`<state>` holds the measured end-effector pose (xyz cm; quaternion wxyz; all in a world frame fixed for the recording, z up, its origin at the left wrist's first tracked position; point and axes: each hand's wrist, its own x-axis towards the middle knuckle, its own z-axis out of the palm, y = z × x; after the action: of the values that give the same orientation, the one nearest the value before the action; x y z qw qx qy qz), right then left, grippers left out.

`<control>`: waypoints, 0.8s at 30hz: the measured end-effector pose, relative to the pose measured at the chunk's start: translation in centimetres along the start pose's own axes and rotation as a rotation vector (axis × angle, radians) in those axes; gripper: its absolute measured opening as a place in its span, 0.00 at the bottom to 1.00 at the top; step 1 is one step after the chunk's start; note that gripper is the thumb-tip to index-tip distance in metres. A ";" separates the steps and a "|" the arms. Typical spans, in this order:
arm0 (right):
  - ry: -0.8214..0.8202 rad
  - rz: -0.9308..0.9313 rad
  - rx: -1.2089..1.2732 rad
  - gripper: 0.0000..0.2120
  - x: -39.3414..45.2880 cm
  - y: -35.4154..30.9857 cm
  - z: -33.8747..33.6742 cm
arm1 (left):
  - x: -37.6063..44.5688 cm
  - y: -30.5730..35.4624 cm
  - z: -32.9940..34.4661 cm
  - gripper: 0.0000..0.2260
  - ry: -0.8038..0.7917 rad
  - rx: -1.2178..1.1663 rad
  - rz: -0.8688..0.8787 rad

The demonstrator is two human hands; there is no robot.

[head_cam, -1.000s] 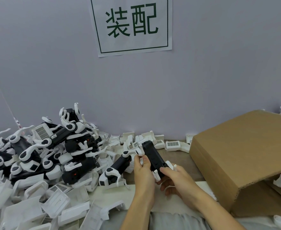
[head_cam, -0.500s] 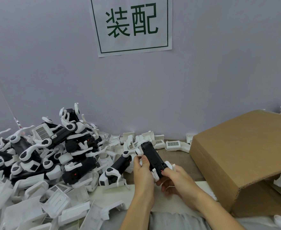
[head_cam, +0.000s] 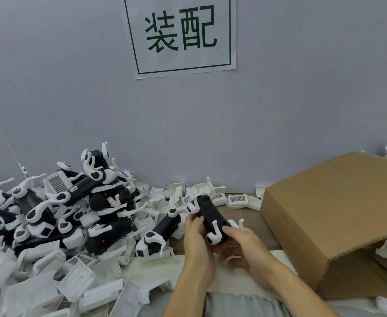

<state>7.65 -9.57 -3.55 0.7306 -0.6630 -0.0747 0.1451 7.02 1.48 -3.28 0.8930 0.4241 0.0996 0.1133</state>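
Head view, and nearest us both forearms rise from the lap to meet over the table (head_cam: 252, 216) edge. Left hand (head_cam: 196, 239) is wrapped on the left flank of the black body (head_cam: 207, 213), fingers curled round it about halfway along. Right hand (head_cam: 245, 248) cups the near end from below, thumb laid on top, fingers curled under. Both are clamped on the one piece, which is held up off the table.

Now the thing to watch: the body's long axis runs away from the person, near end low by the right thumb, far end raised and leaning a touch left. The near white arm (head_cam: 214, 234) hooks out just beside that thumb, so the right hand looks the closer one to work it, with the left as the brace. The far white arm (head_cam: 193, 207) pokes out past the left fingertips.

Further out, a finished unit (head_cam: 163, 229) lies loose just left of the hands. Beyond it sits the heap of black-and-white units (head_cam: 78, 202), with the cardboard box (head_cam: 329, 213) off right, apart from the hands. White shells (head_cam: 238, 199) line the wall, and the sign (head_cam: 181, 35) hangs above
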 end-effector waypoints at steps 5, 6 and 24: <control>0.096 -0.048 -0.042 0.08 0.1 0.2 0.1 | 0.3 0.6 -0.1 0.13 0.099 -0.074 0.032; 0.128 -0.078 -0.045 0.09 0.1 0.2 0.0 | 0.4 0.6 -0.2 0.15 0.136 -0.064 0.032; 0.270 -0.260 0.017 0.08 0.4 -0.2 -0.5 | 0.0 0.0 0.0 0.03 0.103 0.339 0.215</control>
<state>8.20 -9.89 -3.45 0.7521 -0.6550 -0.0600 -0.0403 7.03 1.47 -3.30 0.7854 0.5701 0.1168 0.2108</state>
